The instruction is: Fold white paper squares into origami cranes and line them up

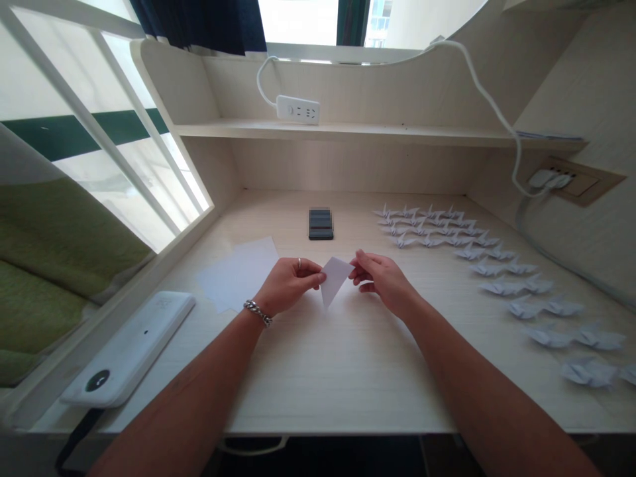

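Observation:
A small folded piece of white paper point(335, 279), roughly kite-shaped, is held up between my hands over the middle of the desk. My left hand point(291, 283), with a ring and a chain bracelet at the wrist, pinches its left corner between thumb and fingers. At the right corner, the fingertips of my right hand point(377, 273) close on the paper, thumb raised above. Loose white paper sheets point(241, 271) lie flat and overlapping beside my left hand. Rows of folded white paper cranes point(437, 228) stand on the right side of the desk.
A dark rectangular object point(320, 224), partly blurred, lies beyond the paper. On the left rests a long white device point(134, 348) with a black strap. A shelf point(348, 132) at the back carries a white power strip point(298, 110). A white cable point(489, 99) runs to the wall socket point(581, 182).

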